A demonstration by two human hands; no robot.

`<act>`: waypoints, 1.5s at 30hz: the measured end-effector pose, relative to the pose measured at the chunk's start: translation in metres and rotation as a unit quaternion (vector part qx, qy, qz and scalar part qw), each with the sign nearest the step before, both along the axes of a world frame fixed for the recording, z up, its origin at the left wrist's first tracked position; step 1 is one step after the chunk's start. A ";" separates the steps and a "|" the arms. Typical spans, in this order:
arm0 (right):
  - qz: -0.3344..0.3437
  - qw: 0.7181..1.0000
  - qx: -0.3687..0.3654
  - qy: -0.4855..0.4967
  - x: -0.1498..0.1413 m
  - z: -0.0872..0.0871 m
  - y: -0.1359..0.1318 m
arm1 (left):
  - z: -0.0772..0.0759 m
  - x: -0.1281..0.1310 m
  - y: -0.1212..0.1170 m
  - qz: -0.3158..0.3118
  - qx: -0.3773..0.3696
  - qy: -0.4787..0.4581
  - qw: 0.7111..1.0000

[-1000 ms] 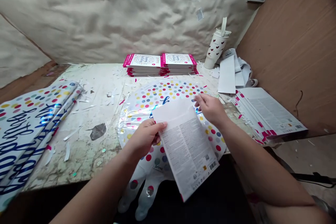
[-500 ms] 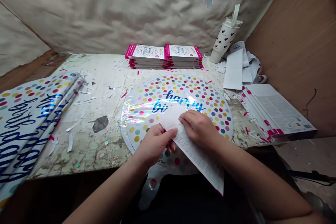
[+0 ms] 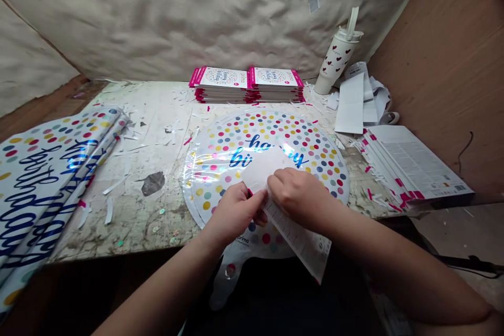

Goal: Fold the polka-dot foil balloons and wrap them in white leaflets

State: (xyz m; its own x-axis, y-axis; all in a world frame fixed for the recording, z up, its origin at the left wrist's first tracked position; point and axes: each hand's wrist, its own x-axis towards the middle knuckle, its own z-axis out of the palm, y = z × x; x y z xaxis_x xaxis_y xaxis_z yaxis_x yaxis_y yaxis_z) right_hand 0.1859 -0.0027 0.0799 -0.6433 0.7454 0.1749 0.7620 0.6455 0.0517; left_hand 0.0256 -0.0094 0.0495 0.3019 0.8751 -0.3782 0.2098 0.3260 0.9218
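A flat round foil balloon (image 3: 275, 139) with coloured dots and blue "happy birthday" lettering lies on the worn table (image 3: 153, 110) in front of me. Over its near half I hold a white printed packaging sleeve (image 3: 301, 239) with pink edges. My left hand (image 3: 234, 212) pinches the sleeve's left edge near its upper end. My right hand (image 3: 295, 197) is closed on the sleeve just to the right, and the two hands nearly touch. The sleeve's lower end hangs past the table's front edge.
Two stacks of pink-edged packed balloons (image 3: 248, 85) stand at the back. A white tumbler with hearts (image 3: 338, 58) and loose white paper (image 3: 354, 100) sit back right. Empty sleeves (image 3: 413, 165) are piled on the right, folded dotted balloons (image 3: 43, 173) on the left. Paper scraps litter the table.
The sleeve has gone from lying flat and spread between my hands to being bunched at its upper end. My right hand moved left to meet the left hand.
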 end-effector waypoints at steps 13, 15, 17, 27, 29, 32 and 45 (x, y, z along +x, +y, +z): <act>-0.064 0.977 0.046 0.199 0.027 -0.027 -0.043 | -0.003 -0.004 -0.022 0.091 0.119 -0.085 0.985; -0.038 0.947 0.082 0.307 0.011 -0.034 -0.031 | -0.003 -0.011 -0.024 0.082 0.270 -0.049 0.958; 0.002 0.916 0.074 0.394 0.014 -0.038 -0.018 | -0.005 -0.032 -0.019 0.136 0.422 0.056 0.894; 0.116 0.978 0.021 0.173 0.035 -0.091 -0.030 | -0.051 -0.065 -0.020 -0.217 0.582 0.329 0.712; 0.111 0.985 0.004 0.130 0.035 -0.097 -0.039 | -0.056 -0.060 -0.026 -0.235 0.576 0.332 0.709; 0.089 0.986 -0.032 0.137 0.036 -0.096 -0.042 | -0.058 -0.054 -0.031 -0.243 0.587 0.311 0.706; 0.026 0.991 -0.102 0.084 0.027 -0.083 -0.016 | -0.055 -0.050 -0.004 -0.129 0.524 0.388 0.747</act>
